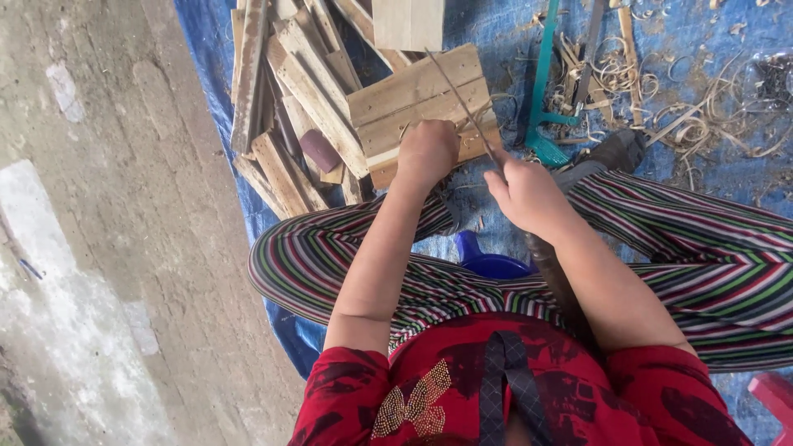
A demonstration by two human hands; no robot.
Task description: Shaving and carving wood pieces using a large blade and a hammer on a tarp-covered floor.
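No packages, labels, signs or screens show anywhere in this view. Nothing here carries a printed face or display.

Your trousers (694, 248) are striped in red, green, white and dark lines, and your top (512, 388) is red with dark blotches and a patch of gold beads. You sit on a blue tarp (710, 165) scattered with pale tan wood shavings (702, 124), beside pale brown wooden slats (330, 107), a teal-handled saw (541, 107), a blue plastic scoop (487, 260) and grey concrete floor (116, 231).
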